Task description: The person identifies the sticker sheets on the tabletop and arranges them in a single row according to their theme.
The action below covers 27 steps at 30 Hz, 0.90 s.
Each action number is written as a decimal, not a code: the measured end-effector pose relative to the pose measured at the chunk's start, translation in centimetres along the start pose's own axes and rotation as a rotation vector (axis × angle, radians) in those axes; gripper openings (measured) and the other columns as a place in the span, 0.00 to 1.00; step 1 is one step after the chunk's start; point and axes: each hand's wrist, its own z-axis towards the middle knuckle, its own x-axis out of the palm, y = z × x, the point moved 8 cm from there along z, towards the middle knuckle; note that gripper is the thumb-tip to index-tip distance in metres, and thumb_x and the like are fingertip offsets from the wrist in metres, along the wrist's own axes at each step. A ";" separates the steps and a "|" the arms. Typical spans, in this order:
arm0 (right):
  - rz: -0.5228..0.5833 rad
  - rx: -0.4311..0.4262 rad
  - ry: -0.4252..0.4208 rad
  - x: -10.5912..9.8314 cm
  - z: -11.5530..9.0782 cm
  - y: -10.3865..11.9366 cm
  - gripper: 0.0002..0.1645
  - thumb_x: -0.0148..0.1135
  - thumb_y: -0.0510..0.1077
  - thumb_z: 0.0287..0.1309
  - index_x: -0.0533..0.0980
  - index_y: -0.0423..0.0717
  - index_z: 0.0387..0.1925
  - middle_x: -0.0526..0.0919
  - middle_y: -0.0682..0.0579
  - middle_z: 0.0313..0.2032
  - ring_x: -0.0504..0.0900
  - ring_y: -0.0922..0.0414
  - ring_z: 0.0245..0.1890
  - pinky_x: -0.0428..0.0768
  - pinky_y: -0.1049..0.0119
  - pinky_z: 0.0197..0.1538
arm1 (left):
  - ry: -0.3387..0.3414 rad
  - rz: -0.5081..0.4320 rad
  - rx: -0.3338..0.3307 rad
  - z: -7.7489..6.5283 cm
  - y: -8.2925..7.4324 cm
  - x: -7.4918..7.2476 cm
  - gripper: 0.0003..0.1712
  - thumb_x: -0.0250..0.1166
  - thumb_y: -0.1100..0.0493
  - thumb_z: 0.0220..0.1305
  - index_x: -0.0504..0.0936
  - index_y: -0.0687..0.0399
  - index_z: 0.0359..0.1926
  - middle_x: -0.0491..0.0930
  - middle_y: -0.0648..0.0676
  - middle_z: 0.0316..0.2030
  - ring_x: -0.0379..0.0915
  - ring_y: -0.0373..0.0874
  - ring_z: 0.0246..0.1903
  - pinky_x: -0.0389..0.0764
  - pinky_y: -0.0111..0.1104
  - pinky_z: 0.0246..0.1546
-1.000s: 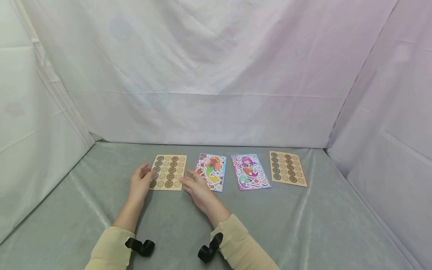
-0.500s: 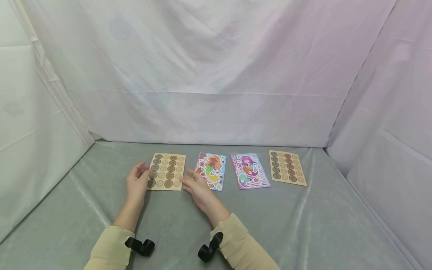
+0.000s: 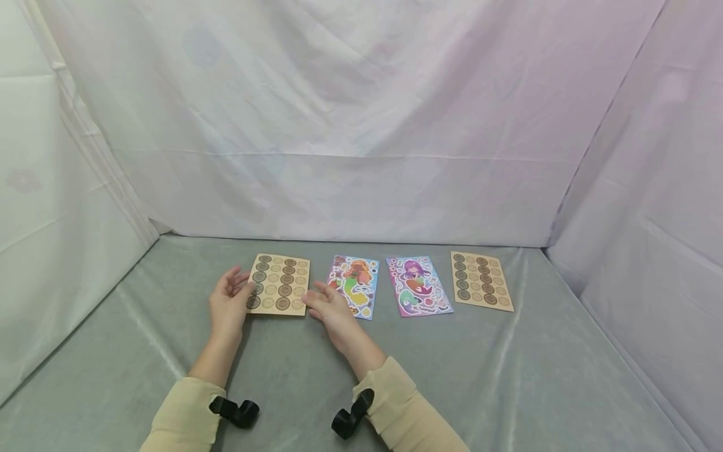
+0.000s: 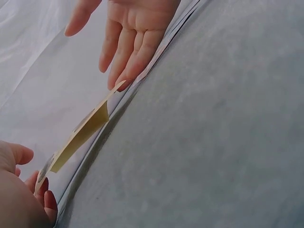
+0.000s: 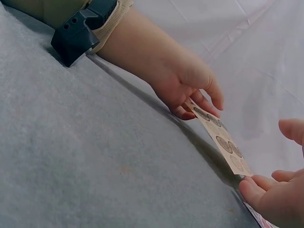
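A tan sheet of round brown and cream stickers [image 3: 278, 284] hangs tilted between my two hands, just off the table. My left hand [image 3: 228, 304] holds its left edge; in the right wrist view, curled left fingers [image 5: 184, 113] lie about the sheet's corner, the thumb raised apart. On the other side my right hand [image 3: 334, 317] supports the right edge with nearly straight fingers. The left wrist view shows the right fingertips [image 4: 118, 84] at the sheet's corner and the right thumb well away from it. Seen edge-on there, the same sheet [image 4: 83, 137] shows its plain underside.
Right of the held sheet lie two mermaid sticker sheets, one blue-edged [image 3: 356, 292] and one purple [image 3: 418, 287]. A second tan round-sticker sheet [image 3: 482, 281] lies at the far right. White cloth walls [image 3: 361, 194] enclose the grey cloth-covered table [image 3: 294, 376].
The tan sheet has risen off the table and shifted slightly left and back, its near edge lifted. My left hand moved a little left with it; my right hand stayed nearly in place.
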 end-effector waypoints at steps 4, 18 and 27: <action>-0.031 0.000 -0.021 -0.2 0.0 0.1 0.37 0.60 0.40 0.61 0.58 0.30 0.67 0.74 0.37 0.57 0.74 0.48 0.56 0.73 0.57 0.58 | -0.003 -0.012 -0.004 0.0 -0.1 0.0 0.32 0.61 0.66 0.64 0.64 0.55 0.68 0.74 0.56 0.57 0.68 0.43 0.49 0.72 0.29 0.47; -0.034 -0.044 -0.115 -1.0 0.0 0.5 0.33 0.62 0.35 0.58 0.64 0.31 0.64 0.81 0.44 0.46 0.81 0.54 0.43 0.79 0.59 0.50 | -0.016 -0.060 0.036 -0.1 -0.8 -0.1 0.36 0.62 0.73 0.60 0.64 0.55 0.69 0.74 0.58 0.53 0.72 0.37 0.37 0.76 0.19 0.35; -0.020 -0.062 -0.182 -1.6 -0.1 1.0 0.33 0.64 0.32 0.56 0.66 0.32 0.63 0.82 0.44 0.41 0.81 0.58 0.35 0.82 0.64 0.43 | 0.014 -0.080 0.014 -0.3 -1.0 0.1 0.39 0.63 0.73 0.59 0.62 0.51 0.70 0.73 0.59 0.53 0.73 0.37 0.36 0.77 0.20 0.33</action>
